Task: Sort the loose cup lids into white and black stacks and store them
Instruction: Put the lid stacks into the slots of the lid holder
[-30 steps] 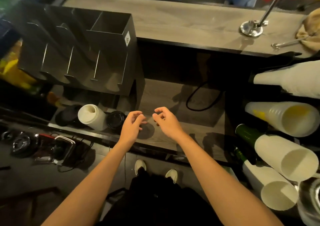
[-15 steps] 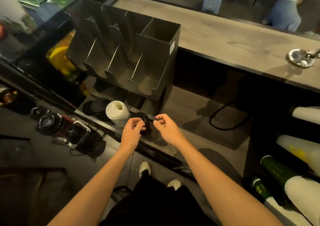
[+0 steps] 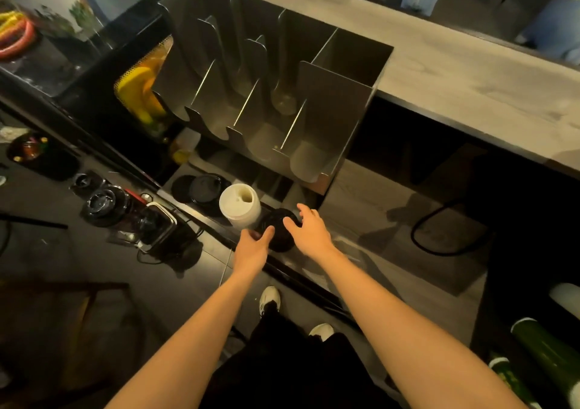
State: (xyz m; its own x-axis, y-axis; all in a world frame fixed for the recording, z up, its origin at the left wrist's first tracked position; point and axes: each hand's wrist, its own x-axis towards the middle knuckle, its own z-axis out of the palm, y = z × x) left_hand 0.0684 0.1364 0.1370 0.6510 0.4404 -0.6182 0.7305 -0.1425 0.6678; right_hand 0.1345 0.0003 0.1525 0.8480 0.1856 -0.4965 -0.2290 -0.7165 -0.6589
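A stack of black lids (image 3: pixel 277 229) stands on the lower counter, just below the metal organizer (image 3: pixel 276 101). My left hand (image 3: pixel 252 247) is at the stack's left side with its thumb against it, and my right hand (image 3: pixel 309 229) is at its right side, fingers spread and relaxed. Left of it lies a stack of white lids (image 3: pixel 240 204) on its side, and further left another pile of black lids (image 3: pixel 204 189). The organizer's slots look empty.
A wooden bar top (image 3: pixel 455 72) runs behind the organizer. A black cable (image 3: pixel 433 236) loops on the lower counter at the right. Blender jars (image 3: pixel 106 204) stand left on the dark surface. Green-sleeved cup stacks (image 3: pixel 543 355) lie at the bottom right.
The view has swung left and down toward the organizer. Both hands have moved forward from bare counter to either side of the black lid stack.
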